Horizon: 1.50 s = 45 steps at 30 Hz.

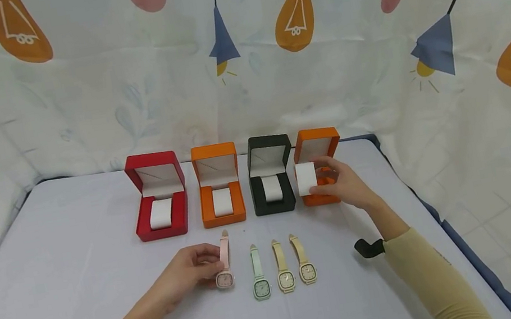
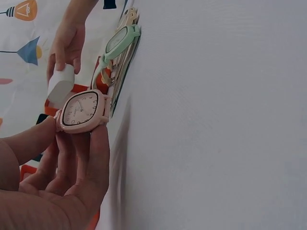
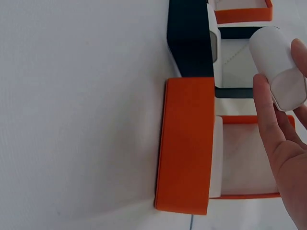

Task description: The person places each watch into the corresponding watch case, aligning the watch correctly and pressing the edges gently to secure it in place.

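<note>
My left hand (image 1: pixel 199 271) pinches a pink wristwatch (image 1: pixel 225 279) between thumb and fingers, its strap pointing away from me. In the left wrist view the square pink watch face (image 2: pixel 80 111) is turned toward the camera. My right hand (image 1: pixel 342 184) grips a white watch cushion (image 1: pixel 306 179) above the rightmost orange box (image 1: pixel 320 200). The right wrist view shows the cushion (image 3: pixel 276 62) as a rounded white block between thumb and fingers, outside the open box (image 3: pixel 187 148). To the right of my left hand lie a green watch (image 1: pixel 261 288) and two yellow watches, one at the middle (image 1: pixel 285 279) and another (image 1: pixel 307 271).
A red box (image 1: pixel 140 225), another orange box (image 1: pixel 205 211) and a dark green box (image 1: pixel 259 204) stand open in a row, each with a white cushion inside. A curtain (image 1: pixel 205 105) printed with lamps hangs behind the white-covered table (image 1: pixel 73 260).
</note>
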{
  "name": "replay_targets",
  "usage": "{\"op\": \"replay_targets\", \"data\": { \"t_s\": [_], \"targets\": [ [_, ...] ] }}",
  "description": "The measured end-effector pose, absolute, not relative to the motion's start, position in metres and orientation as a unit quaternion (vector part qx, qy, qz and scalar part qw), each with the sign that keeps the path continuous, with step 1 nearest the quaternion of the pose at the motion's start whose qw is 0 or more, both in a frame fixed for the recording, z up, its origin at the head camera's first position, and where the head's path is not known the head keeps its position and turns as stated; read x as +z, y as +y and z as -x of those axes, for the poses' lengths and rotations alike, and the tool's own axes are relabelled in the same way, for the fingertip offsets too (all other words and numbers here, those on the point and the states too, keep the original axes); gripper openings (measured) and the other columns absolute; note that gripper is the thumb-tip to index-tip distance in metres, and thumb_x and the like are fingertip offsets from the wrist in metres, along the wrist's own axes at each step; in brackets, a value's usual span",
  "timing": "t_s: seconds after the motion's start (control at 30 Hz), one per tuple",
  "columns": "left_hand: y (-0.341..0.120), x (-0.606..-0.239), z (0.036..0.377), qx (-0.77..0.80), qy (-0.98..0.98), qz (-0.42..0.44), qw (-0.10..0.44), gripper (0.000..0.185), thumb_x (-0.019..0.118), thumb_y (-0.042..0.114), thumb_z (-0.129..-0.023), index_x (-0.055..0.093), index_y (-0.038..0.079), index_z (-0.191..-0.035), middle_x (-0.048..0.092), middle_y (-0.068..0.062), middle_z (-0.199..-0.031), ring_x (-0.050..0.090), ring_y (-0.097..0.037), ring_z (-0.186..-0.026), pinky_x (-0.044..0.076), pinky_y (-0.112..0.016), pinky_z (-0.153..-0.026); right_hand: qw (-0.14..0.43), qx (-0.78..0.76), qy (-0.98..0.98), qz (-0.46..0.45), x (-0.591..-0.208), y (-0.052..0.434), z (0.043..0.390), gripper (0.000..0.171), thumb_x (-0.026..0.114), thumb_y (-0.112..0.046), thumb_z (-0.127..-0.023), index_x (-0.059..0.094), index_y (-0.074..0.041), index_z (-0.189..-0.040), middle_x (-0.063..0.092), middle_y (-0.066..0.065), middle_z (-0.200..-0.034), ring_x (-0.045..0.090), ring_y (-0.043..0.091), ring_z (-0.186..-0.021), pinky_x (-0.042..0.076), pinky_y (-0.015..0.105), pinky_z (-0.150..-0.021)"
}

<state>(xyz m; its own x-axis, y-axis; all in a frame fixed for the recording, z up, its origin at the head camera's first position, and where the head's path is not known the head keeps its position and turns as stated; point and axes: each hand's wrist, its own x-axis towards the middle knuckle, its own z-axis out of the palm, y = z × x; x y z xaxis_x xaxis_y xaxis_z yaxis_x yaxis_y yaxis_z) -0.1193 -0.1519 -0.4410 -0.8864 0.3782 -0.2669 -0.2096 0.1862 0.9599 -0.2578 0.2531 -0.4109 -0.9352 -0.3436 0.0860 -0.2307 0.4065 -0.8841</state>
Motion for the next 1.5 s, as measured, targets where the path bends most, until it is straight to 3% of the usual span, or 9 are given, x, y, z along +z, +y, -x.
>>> {"op": "replay_targets", "data": {
  "t_s": [0.27, 0.47, 0.67, 0.9, 1.17, 1.3, 1.5],
  "targets": [
    [-0.151, -0.433, 0.126, 0.633, 0.745, -0.027, 0.21, 0.043, 0.073, 0.015, -0.097, 0.06, -0.008, -0.131, 0.069, -0.012, -0.106, 0.067, -0.024, -0.094, 0.06, -0.04, -0.085, 0.048, -0.51, 0.837, 0.191, -0.414, 0.244, 0.254, 0.071, 0.087, -0.02, -0.086, 0.051, -0.013, -0.147, 0.057, 0.007, -0.135, 0.058, 0.031, -0.121, 0.054, 0.048, -0.095],
    [-0.15, -0.431, 0.133, 0.647, 0.737, -0.02, 0.195, 0.043, 0.073, 0.014, -0.097, 0.059, -0.008, -0.132, 0.069, -0.014, -0.11, 0.068, -0.024, -0.097, 0.059, -0.043, -0.089, 0.047, -0.511, 0.836, 0.194, -0.415, 0.236, 0.251, 0.072, 0.088, -0.022, -0.084, 0.053, -0.014, -0.147, 0.056, 0.006, -0.138, 0.058, 0.03, -0.12, 0.053, 0.052, -0.098],
    [-0.149, -0.43, 0.141, 0.659, 0.728, -0.016, 0.187, 0.043, 0.072, 0.015, -0.098, 0.059, -0.007, -0.133, 0.068, -0.015, -0.113, 0.069, -0.025, -0.098, 0.059, -0.044, -0.09, 0.059, -0.513, 0.833, 0.2, -0.418, 0.226, 0.248, 0.073, 0.089, -0.025, -0.084, 0.053, -0.018, -0.147, 0.056, 0.004, -0.141, 0.06, 0.029, -0.119, 0.053, 0.05, -0.098],
    [-0.145, -0.427, 0.151, 0.665, 0.724, -0.012, 0.183, 0.043, 0.071, 0.016, -0.099, 0.059, -0.006, -0.134, 0.068, -0.016, -0.116, 0.069, -0.025, -0.1, 0.059, -0.041, -0.089, 0.078, -0.527, 0.821, 0.204, -0.419, 0.212, 0.242, 0.073, 0.088, -0.017, -0.084, 0.053, -0.013, -0.148, 0.053, 0.008, -0.143, 0.058, 0.033, -0.121, 0.052, 0.052, -0.1],
    [-0.136, -0.425, 0.157, 0.672, 0.717, -0.007, 0.186, 0.044, 0.071, 0.016, -0.099, 0.058, -0.005, -0.136, 0.065, -0.016, -0.121, 0.068, -0.025, -0.103, 0.056, -0.045, -0.094, 0.099, -0.528, 0.816, 0.213, -0.425, 0.202, 0.241, 0.074, 0.086, -0.013, -0.086, 0.05, -0.012, -0.151, 0.05, 0.009, -0.147, 0.055, 0.036, -0.124, 0.053, 0.045, -0.1],
    [-0.132, -0.424, 0.162, 0.675, 0.715, -0.008, 0.181, 0.044, 0.07, 0.016, -0.099, 0.058, -0.004, -0.136, 0.064, -0.017, -0.123, 0.068, -0.025, -0.103, 0.057, -0.042, -0.093, 0.115, -0.549, 0.794, 0.233, -0.427, 0.198, 0.24, 0.073, 0.083, -0.006, -0.087, 0.048, -0.012, -0.151, 0.047, 0.011, -0.149, 0.055, 0.038, -0.125, 0.054, 0.043, -0.098],
    [-0.128, -0.422, 0.166, 0.677, 0.715, 0.001, 0.177, 0.043, 0.069, 0.014, -0.1, 0.057, -0.004, -0.137, 0.064, -0.018, -0.123, 0.068, -0.026, -0.104, 0.058, -0.038, -0.091, 0.122, -0.548, 0.792, 0.24, -0.429, 0.189, 0.237, 0.071, 0.083, -0.007, -0.087, 0.05, -0.014, -0.149, 0.048, 0.009, -0.147, 0.057, 0.034, -0.122, 0.056, 0.039, -0.096]
  ]
}}
